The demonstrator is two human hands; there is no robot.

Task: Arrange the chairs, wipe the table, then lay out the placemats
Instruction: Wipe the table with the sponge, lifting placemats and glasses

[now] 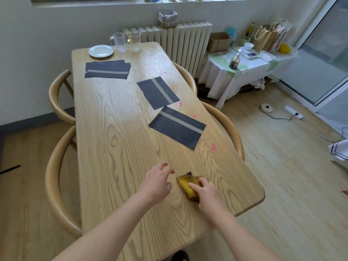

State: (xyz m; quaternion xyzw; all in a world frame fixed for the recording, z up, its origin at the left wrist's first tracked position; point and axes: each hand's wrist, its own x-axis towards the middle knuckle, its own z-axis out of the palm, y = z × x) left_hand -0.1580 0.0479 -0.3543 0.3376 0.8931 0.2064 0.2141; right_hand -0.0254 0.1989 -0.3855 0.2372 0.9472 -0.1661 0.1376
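Right hand (207, 193): gripping crumpled yellow cloth (188, 184), lower centre, on light wooden table (113, 147).
Left hand (157, 182): fingers loosely spread, holding nothing.

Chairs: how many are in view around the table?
4. Far left chair and near left chair on the table's left side; far right chair and near right chair on its right. All are partly hidden by the table.
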